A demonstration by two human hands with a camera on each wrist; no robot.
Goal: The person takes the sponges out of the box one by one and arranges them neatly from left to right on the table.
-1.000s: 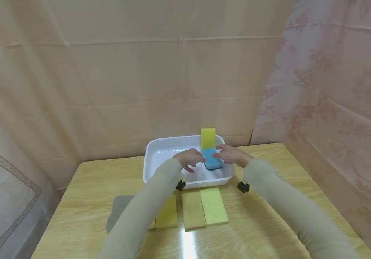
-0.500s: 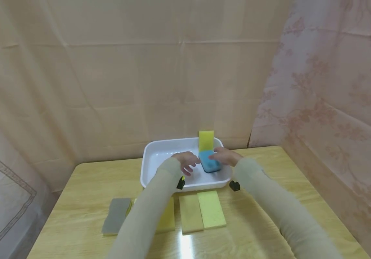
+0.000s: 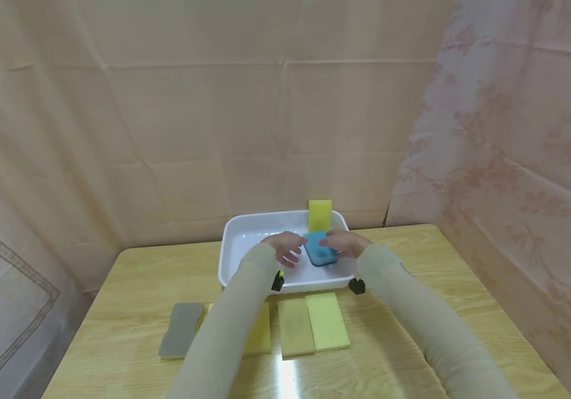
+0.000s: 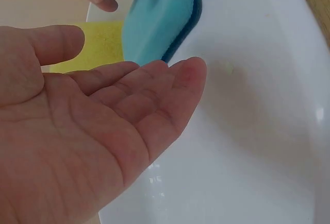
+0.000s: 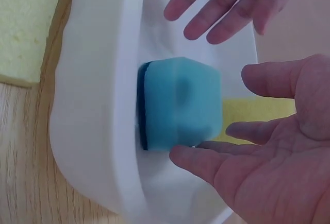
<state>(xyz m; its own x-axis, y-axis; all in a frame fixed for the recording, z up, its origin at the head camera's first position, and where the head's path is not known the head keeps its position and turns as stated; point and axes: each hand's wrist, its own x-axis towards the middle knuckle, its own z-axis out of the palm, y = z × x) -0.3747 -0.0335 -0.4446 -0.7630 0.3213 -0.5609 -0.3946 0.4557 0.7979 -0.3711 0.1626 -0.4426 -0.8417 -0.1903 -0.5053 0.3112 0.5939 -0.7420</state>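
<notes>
A blue sponge with a dark underside lies in the white tray, tilted against its right wall. Behind it a yellow sponge stands upright against the tray's far wall. My left hand hovers open just left of the blue sponge, palm turned toward it, not touching. My right hand is open on the sponge's right side; in the right wrist view its fingers are straight and one fingertip meets the edge of the blue sponge.
On the wooden table in front of the tray lie a grey sponge, a yellow one partly under my left sleeve, a tan one and a pale yellow-green one. Cloth walls close in behind and at the right.
Both hands held the blue sponge between their fingertips before. The sponge has since sunk into the tray, and the left hand has drawn slightly away from it.
</notes>
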